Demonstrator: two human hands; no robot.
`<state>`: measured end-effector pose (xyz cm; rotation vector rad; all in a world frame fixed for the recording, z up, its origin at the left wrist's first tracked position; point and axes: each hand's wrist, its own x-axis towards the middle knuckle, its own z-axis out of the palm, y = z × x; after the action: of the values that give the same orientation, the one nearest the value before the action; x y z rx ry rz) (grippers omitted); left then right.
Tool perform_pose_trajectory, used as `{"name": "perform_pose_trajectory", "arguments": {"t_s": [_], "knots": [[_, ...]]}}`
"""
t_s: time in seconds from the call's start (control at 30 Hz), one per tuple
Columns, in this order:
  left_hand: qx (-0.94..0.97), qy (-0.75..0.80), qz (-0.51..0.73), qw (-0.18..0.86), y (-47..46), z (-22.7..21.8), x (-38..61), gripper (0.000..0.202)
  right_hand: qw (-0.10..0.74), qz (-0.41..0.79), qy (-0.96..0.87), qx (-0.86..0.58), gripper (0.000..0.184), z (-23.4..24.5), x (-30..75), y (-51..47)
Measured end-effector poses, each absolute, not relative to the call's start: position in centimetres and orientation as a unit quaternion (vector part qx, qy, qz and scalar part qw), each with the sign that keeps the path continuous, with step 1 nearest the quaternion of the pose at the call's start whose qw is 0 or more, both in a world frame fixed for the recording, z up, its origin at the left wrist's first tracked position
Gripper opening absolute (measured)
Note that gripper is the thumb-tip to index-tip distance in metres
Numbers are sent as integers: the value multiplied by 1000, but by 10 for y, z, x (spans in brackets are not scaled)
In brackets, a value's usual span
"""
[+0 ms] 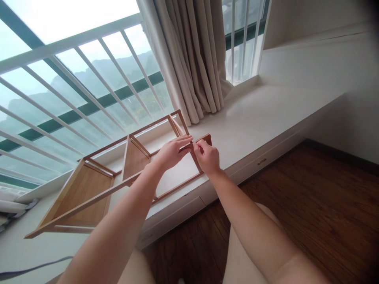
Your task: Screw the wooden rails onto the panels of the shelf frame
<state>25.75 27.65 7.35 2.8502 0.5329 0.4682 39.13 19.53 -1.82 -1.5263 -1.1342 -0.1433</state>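
Observation:
A wooden shelf rack (136, 159) with slim rails and several shelf panels lies on its side on the white window seat. My left hand (174, 151) rests over the near upper rail at the rack's right end, its fingers stretched out toward my other hand. Close beside it, my right hand (208, 157) is closed, thumb and fingers pinched at the same rail near its end. Whatever sits inside that pinch is hidden by the fingers. Past the right hand, the rail's end (208, 138) sticks out.
Behind the rack stand a white railing (89, 71) and window, with a beige curtain (189, 59) hanging down to the seat. The white window seat (260, 114) has drawer fronts along its face. Dark wooden floor (310, 205) lies below its edge. A dark strap (35, 268) is at lower left.

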Motion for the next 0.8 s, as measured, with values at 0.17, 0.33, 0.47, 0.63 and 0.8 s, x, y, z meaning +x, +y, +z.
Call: {"name": "perform_pose_trajectory", "arguments": {"t_s": [0.17, 0.33, 0.47, 0.63, 0.8], "knots": [[958, 182, 186, 121, 277, 75, 256, 46, 619, 4, -481, -621, 42, -19, 400, 189], [941, 142, 290, 97, 259, 86, 249, 30, 664, 33, -439, -605, 24, -17, 404, 180], [908, 191, 357, 110, 222, 79, 244, 23, 661, 24, -450, -599, 37, -16, 391, 170], [833, 283, 386, 277, 180, 36, 248, 24, 660, 73, -518, -539, 71, -23, 363, 162], [720, 361, 446, 390, 172, 14, 256, 23, 650, 101, -534, -532, 76, -31, 351, 162]]}}
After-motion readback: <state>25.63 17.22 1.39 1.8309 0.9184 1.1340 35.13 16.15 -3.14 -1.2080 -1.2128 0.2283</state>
